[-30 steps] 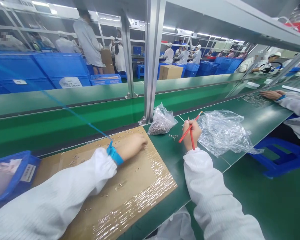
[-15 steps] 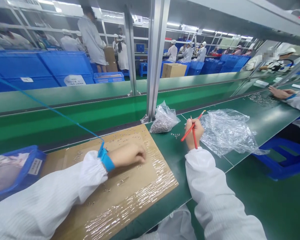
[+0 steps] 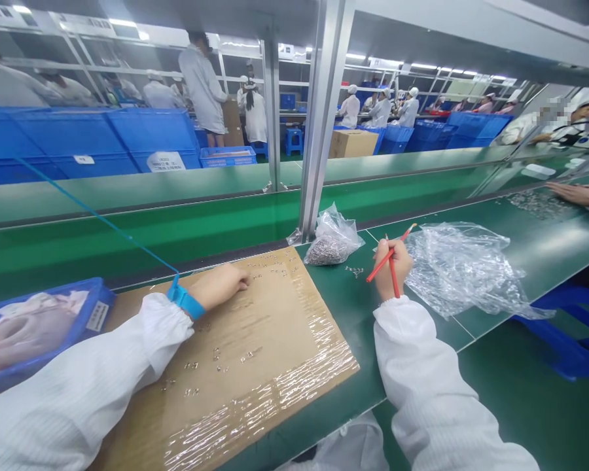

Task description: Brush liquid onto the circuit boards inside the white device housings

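My left hand [image 3: 222,286], with a blue wrist strap [image 3: 185,301], is over the far part of a taped cardboard sheet [image 3: 275,333]. Its fingers are curled in and pinched; whatever they hold is hidden. Small metal parts [image 3: 248,356] lie scattered over the cardboard, several of them near its far edge. My right hand [image 3: 392,268] is closed around a red-handled brush [image 3: 381,265] with a pale tip, and a second thin red stick [image 3: 394,280] crosses it. Left of this hand, a few loose metal parts [image 3: 355,270] lie on the green table.
A clear bag of metal parts [image 3: 331,245] stands by the metal post [image 3: 324,124]. Crumpled clear plastic [image 3: 464,268] lies right of my right hand. A blue bin [image 3: 95,304] sits at left. Another person's hands [image 3: 579,194] are beside a pile of parts [image 3: 540,203].
My left hand has moved left and farther back over the cardboard. My right hand keeps the red brush and stick in much the same place. The whole view has shifted slightly.
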Available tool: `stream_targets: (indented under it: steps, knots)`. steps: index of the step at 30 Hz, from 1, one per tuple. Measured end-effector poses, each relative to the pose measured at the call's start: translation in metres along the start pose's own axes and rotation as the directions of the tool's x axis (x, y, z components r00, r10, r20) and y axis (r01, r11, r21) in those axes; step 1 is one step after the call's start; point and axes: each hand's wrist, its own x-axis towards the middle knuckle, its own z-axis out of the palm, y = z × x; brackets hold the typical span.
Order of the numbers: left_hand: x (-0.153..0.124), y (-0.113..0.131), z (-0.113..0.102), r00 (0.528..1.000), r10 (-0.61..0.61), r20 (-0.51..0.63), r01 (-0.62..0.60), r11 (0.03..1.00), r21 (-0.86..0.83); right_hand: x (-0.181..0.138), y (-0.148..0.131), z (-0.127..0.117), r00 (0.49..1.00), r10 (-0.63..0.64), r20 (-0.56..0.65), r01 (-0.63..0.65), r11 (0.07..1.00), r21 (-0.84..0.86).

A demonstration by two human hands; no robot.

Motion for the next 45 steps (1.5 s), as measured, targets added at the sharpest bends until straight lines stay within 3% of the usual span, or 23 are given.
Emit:
stream_targets:
  steps: [4, 8, 13, 16, 20, 24, 28, 33, 36, 40, 45]
  knots:
    - [-0.017, 0.003, -0.012, 0.996, -0.088, -0.033, 0.088, 0.996, 0.003, 0.0, 0.002, 0.001, 1.0, -0.008, -0.011, 0.008, 1.0, -0.004]
    - [-0.043, 0.035, -0.017, 1.0, 0.005, 0.023, -0.004, 0.999, -0.048, 0.0, 0.006, 0.001, 1.0, -0.011, -0.017, 0.01, 1.0, -0.002]
    - [-0.071, 0.073, 0.009, 0.974, 0.084, 0.208, -0.047, 0.983, -0.178, -0.001, 0.006, 0.0, 0.999, -0.03, -0.021, 0.03, 1.0, 0.01]
    - [-0.078, 0.078, 0.024, 0.977, 0.071, 0.203, -0.036, 0.984, -0.172, -0.001, 0.006, 0.0, 0.998, -0.047, -0.031, 0.047, 0.999, 0.007]
    - [-0.071, 0.062, 0.022, 0.994, 0.05, 0.102, -0.037, 0.992, -0.118, -0.001, 0.005, 0.001, 0.998, -0.047, -0.031, 0.047, 0.999, 0.003]
    - [-0.054, 0.027, 0.015, 0.991, -0.12, -0.058, 0.122, 0.992, 0.035, -0.001, 0.006, 0.001, 0.999, -0.032, -0.033, 0.031, 1.0, -0.002]
    - [-0.044, 0.003, 0.013, 0.983, -0.171, -0.068, 0.177, 0.981, 0.08, -0.001, 0.005, -0.001, 1.0, -0.016, -0.018, 0.017, 1.0, 0.007]
    - [-0.069, 0.007, -0.008, 0.966, -0.227, -0.122, 0.24, 0.966, 0.096, -0.001, 0.003, -0.001, 0.999, -0.013, -0.031, 0.013, 1.0, 0.002]
    - [-0.093, 0.015, -0.016, 0.968, -0.235, -0.084, 0.243, 0.965, 0.1, -0.002, 0.001, -0.002, 1.0, -0.012, -0.021, 0.012, 1.0, -0.005]
    - [-0.107, 0.017, 0.0, 0.978, -0.208, -0.01, 0.207, 0.971, 0.116, -0.001, 0.001, -0.002, 1.0, -0.015, -0.019, 0.015, 1.0, 0.0]
    - [-0.094, 0.003, 0.021, 0.964, -0.262, -0.037, 0.265, 0.953, 0.144, -0.001, 0.004, -0.001, 0.999, -0.027, -0.037, 0.027, 1.0, 0.013]
